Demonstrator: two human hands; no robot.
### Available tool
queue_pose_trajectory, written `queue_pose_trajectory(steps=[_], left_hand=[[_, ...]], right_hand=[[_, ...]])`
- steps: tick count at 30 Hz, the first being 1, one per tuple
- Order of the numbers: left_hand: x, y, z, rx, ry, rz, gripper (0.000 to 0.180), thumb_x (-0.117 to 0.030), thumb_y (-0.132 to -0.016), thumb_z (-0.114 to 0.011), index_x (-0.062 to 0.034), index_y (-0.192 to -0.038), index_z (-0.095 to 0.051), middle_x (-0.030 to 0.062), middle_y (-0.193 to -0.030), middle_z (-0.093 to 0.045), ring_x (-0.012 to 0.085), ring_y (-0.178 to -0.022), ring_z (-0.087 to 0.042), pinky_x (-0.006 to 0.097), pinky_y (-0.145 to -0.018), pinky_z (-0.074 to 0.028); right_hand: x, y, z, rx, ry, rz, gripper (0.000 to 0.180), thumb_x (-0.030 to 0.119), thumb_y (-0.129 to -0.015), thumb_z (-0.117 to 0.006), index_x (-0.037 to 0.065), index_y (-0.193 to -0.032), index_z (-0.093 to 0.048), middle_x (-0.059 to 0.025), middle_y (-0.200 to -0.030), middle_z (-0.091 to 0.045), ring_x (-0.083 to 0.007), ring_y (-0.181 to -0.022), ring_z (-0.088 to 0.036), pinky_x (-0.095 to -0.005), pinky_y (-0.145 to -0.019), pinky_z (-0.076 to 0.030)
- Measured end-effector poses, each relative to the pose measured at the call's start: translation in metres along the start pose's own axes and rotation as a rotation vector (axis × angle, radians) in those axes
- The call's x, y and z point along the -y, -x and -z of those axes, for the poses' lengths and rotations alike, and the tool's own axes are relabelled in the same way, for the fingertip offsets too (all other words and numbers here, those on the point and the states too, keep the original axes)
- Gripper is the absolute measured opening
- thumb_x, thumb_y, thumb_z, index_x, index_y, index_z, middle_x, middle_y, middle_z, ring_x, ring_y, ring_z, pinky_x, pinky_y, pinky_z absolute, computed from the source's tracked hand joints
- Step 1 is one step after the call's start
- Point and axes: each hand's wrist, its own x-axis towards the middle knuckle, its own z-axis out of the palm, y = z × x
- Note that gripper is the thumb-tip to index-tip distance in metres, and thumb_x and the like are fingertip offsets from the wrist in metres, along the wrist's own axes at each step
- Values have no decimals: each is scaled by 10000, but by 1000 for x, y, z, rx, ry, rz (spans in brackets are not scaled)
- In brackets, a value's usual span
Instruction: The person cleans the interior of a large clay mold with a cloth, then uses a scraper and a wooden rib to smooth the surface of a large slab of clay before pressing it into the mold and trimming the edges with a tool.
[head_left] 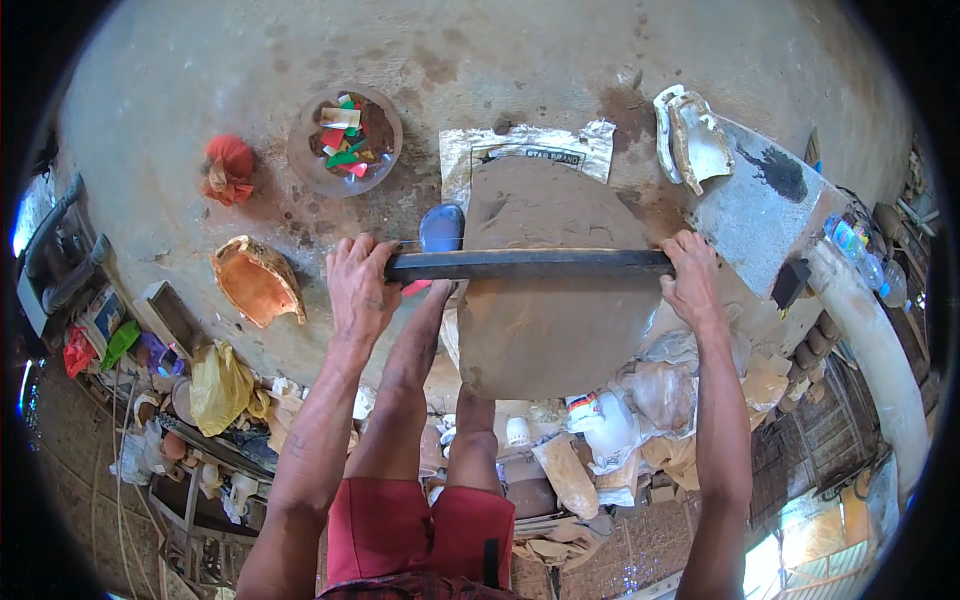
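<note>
A large block of grey-brown clay [560,340] stands before me, smooth on its near side and rougher on its far part. Across it lies a dark straight bar [530,264]; a thin wire seems to run along its far side. My left hand [360,280] is closed round the bar's left end, just left of the clay. At the other end my right hand [691,276] is wrapped round the bar, beyond the clay's right edge. Whether the wire has entered the clay cannot be made out. A white printed sack [458,160] lies under the block's far part.
A round tub [298,150] of coloured scraps and a red tied bundle [228,170] sit at the far left. Nearer is a hollow plaster mould piece [235,290]. More mould pieces [712,150] rest by a grey slab [735,215] at right. My foot in a blue shoe [441,228] is beside the clay.
</note>
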Motion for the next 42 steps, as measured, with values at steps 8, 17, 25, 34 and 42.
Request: queue_pose_trajectory(steps=[8,17,25,34,42], left_hand=[[14,10,1,104,-50,40,502,-13,-584,-810,-122,-1069,-738,62,-976,-624,298,-964,-577,420,-822,-446],[-20,5,-14,91,8,34,500,-17,-570,-796,-121,-1057,-745,72,-950,-620,309,-944,-585,429,-788,-451],[-38,-1,-23,124,9,-14,506,-39,-553,-812,-126,-1048,-748,77,-948,-613,315,-935,-588,440,-772,-454],[-45,3,-35,38,6,-64,462,-68,-568,-818,-143,-1018,-749,70,-953,-615,310,-924,-588,431,-776,-463],[-43,4,-34,28,-54,-135,401,-33,-610,-764,-127,-998,-728,68,-927,-611,311,-913,-587,430,-769,-466]], right_hand=[[8,-6,-6,87,4,17,443,34,-696,-710,106,-1132,-692,-97,-1036,-567,-307,-1086,-544,-460,-928,-427],[-24,12,-7,135,29,-53,458,8,-679,-693,119,-1123,-688,-101,-1050,-563,-311,-1103,-539,-460,-938,-427],[-40,35,-12,42,-35,-67,461,10,-656,-639,77,-1111,-676,-127,-1019,-552,-345,-1090,-535,-463,-939,-418],[-47,62,-39,-60,-64,-110,442,49,-677,-709,108,-1112,-652,-111,-1041,-543,-325,-1092,-534,-468,-940,-427],[-57,70,-55,-195,-35,-29,443,3,-635,-678,57,-1072,-636,-147,-1035,-515,-362,-1046,-525,-470,-892,-449]])
